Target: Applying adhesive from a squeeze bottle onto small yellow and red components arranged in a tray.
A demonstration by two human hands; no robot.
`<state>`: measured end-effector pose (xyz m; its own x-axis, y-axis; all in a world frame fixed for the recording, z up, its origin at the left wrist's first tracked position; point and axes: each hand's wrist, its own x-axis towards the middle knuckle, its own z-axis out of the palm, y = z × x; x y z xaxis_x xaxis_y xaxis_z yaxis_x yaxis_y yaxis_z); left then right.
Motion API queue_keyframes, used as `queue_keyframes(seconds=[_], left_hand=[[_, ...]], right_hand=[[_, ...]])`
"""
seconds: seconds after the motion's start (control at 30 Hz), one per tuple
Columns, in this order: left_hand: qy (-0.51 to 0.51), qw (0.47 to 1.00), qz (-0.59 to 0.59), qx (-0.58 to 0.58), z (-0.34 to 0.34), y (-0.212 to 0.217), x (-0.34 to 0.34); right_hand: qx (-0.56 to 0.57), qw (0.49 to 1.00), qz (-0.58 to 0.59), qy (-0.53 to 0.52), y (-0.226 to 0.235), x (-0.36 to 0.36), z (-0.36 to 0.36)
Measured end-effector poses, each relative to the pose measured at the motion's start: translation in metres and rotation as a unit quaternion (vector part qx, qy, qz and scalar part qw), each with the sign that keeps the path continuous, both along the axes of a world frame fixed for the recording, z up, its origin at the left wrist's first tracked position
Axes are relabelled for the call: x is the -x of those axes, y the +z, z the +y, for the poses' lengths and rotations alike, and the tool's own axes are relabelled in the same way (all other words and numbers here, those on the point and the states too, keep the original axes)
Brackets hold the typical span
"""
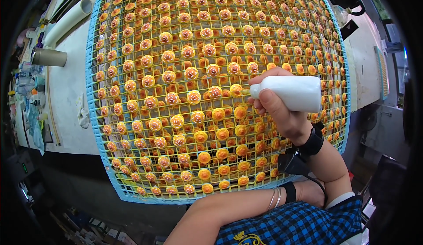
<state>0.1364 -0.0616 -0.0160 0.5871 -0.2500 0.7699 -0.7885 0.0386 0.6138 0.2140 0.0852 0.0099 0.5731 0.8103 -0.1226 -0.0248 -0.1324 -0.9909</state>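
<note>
My right hand (278,106) is closed around a white squeeze bottle (300,93), held on its side with its nozzle pointing left. The tip is close to one round orange-and-yellow piece (236,89); whether it touches cannot be made out. Many such flower-like pieces sit in rows on a yellow wire grid with a light blue frame (92,99). Pieces to the left and farther away, like this marked piece (171,98), carry white and dark reddish marks; nearer right ones, like this plain piece (222,134), do not. My left hand (310,192) rests under my right elbow, its fingers hidden.
Further layers of similar pieces show through the grid. On the pale table (66,112) at left are a white tube (68,22), a brownish metal cylinder (49,57) and a crumpled white cloth (83,112). A black device (294,162) with a cable hangs by my right forearm.
</note>
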Motion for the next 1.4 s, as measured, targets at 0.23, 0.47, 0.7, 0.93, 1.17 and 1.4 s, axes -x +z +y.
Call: queue_keyframes(seconds=[0.23, 0.47, 0.7, 0.93, 1.17, 1.4], left_hand=[[0.020, 1.000, -0.017, 0.004, -0.002, -0.001, -0.001], [0.022, 0.999, -0.023, -0.025, -0.004, -0.002, -0.001], [0.018, 1.000, -0.016, -0.016, -0.002, -0.001, 0.000], [0.015, 1.000, -0.005, -0.004, -0.008, -0.004, 0.002], [-0.001, 1.000, 0.007, -0.009, -0.007, -0.002, 0.001], [-0.008, 1.000, 0.007, -0.009, -0.007, -0.004, 0.000]], right_hand=[[0.009, 1.000, 0.000, 0.010, 0.003, 0.000, 0.001], [-0.001, 1.000, -0.012, 0.025, 0.002, -0.001, 0.000], [-0.002, 1.000, -0.004, -0.002, 0.003, -0.001, -0.002], [0.013, 1.000, -0.004, 0.011, 0.003, 0.000, -0.001], [0.001, 1.000, -0.013, 0.015, 0.004, -0.001, -0.002], [-0.003, 1.000, -0.024, 0.018, 0.003, -0.002, -0.001]])
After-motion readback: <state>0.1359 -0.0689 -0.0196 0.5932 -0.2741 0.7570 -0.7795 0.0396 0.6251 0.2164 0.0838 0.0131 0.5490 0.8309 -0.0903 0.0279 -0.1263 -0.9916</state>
